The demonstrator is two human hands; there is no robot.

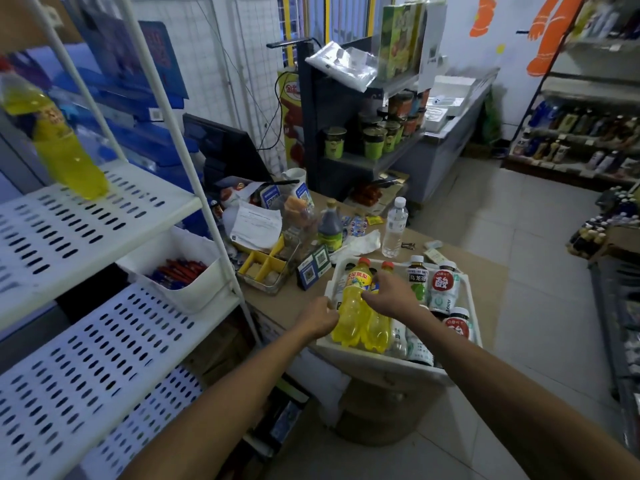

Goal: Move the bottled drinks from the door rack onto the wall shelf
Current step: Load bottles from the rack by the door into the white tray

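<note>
One yellow bottle between left hand and right hand (fingers curled)

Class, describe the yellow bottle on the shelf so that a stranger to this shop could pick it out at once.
Look at the white slotted shelf unit on the left. On its highest visible shelf stands one yellow bottle. Its two twins sit in the rack on the counter, among other drinks; this one stands alone.

This is a small shop: shelves of bottles along the right, a till screen on the counter, QR payment signs, and cup noodles racked behind.
</note>
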